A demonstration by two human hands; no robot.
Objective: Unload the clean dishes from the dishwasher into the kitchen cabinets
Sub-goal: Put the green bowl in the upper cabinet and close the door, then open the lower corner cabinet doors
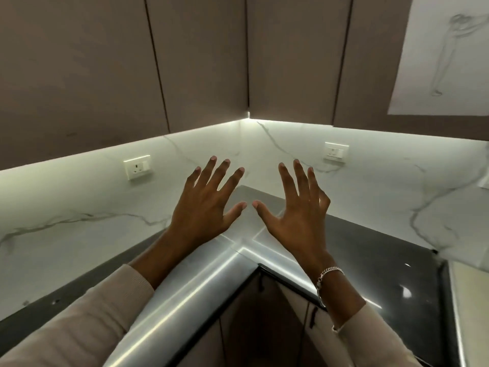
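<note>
My left hand (205,205) and my right hand (296,210) are held up side by side over the corner of a dark counter (370,250), backs toward me, fingers spread and straight. Neither hand holds anything. A silver bracelet (326,276) sits on my right wrist. Brown upper cabinets (201,62) with flat closed doors hang above the corner. No dishes and no dishwasher are in view.
A white marbled backsplash (79,202) runs along both walls, lit by a strip under the cabinets. It carries a socket on the left (137,167) and one on the right (335,151). Lower cabinet doors (267,327) with dark handles meet below the counter's corner.
</note>
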